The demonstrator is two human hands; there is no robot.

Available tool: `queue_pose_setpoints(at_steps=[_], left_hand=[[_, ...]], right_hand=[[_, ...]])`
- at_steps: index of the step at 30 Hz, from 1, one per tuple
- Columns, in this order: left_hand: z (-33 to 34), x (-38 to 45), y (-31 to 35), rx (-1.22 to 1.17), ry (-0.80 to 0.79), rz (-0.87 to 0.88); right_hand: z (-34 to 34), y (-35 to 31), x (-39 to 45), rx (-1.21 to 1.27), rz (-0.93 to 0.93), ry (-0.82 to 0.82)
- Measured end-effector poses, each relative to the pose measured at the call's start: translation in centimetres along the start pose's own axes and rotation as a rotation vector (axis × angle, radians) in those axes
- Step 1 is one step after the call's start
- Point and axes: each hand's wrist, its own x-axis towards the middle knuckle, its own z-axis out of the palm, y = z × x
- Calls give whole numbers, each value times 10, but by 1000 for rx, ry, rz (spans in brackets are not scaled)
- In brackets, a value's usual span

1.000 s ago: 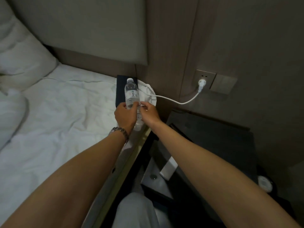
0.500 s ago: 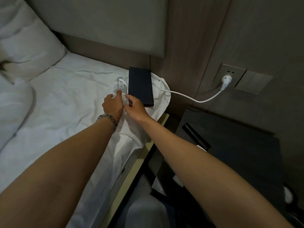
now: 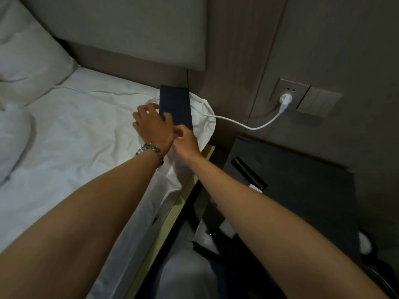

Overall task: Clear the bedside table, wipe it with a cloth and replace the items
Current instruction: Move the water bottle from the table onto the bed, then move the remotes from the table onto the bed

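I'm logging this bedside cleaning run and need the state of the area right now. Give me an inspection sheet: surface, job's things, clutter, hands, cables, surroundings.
Surface: dark bedside table at right, partly hidden by the right forearm.
Job's things: dark flat box lies on the white sheet at the bed's corner; a slim black object remains on the table. No bottle or cloth visible.
Clutter: nothing seen beyond small pale items under the right forearm, too dim to name.
Hands: left hand rests by the box, fingers loosely curled; right hand beside it, grip unclear.
Cables: white cable runs from the wall socket onto the bed.
Surroundings: pillow, padded headboard.
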Motion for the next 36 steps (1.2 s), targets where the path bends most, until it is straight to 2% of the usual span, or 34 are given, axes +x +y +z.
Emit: queue_pose_setpoints(at_steps=[5,10,17,21,24,26,30,36], left_hand=[[8,-32,41,-97,-90,208],[21,-78,75,-225,-390,225],[38,-146,106,-22,-950,306],[51,-188,114,149,-1112,269],[64,-217,111,192,-1236,210],[70,-233,105,204,-1268,175],[91,-252,92,398,-1232,252],[93,-251,88,333,-1220,324]], right_hand=[[-42,13,-13,-62,122,61],[-94,37,-38,-120,151,139],[-157,83,-84,-241,296,172],[-192,109,-103,-431,307,283],[-210,126,-111,-545,294,287],[-213,136,-111,-592,301,269],[-208,154,-99,-667,306,274],[-203,171,-78,-829,306,287]])
